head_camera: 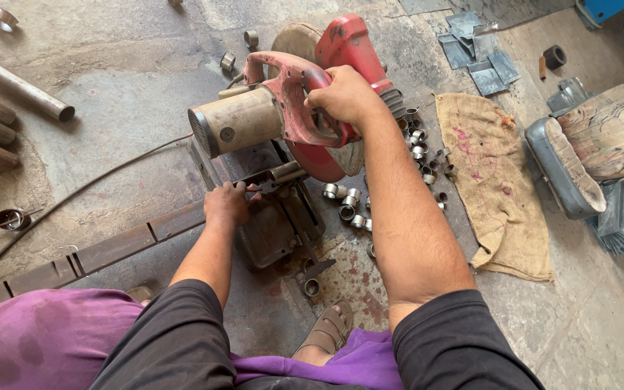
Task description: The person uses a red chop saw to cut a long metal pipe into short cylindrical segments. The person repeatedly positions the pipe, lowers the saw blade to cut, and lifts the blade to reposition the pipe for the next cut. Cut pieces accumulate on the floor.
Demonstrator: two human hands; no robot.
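Fingers of the right hand (344,95) are wrapped tight around the red handle of a chop saw (294,108) that sits on the concrete floor (124,79), its tan motor housing pointing left and its red blade guard arching over the disc behind the hand. Below the motor, the left hand (227,204) presses down, fingers curled, on the end of a long flat steel bar (110,249) where that bar runs into the saw's dark base, just beside the clamp screw; the bar stretches away to the lower left, crossing in front of a purple-clad knee. To the right of the base lies a scatter of short cut metal rings (348,206), some touching one another, with more of them strung along the edge of a burlap sack (496,180) spread flat on the floor. A sandalled foot (330,328) rests just below the base, near one loose ring. A black power cable (74,195) curves from the saw off to the left. Several round pipes (16,87) lie at the upper left, well apart from the saw, and a stack of grey sheet-metal pieces (478,50) lies at the upper right beyond the sack. Another person's patterned trouser leg and shoe (565,170) show at the right edge.
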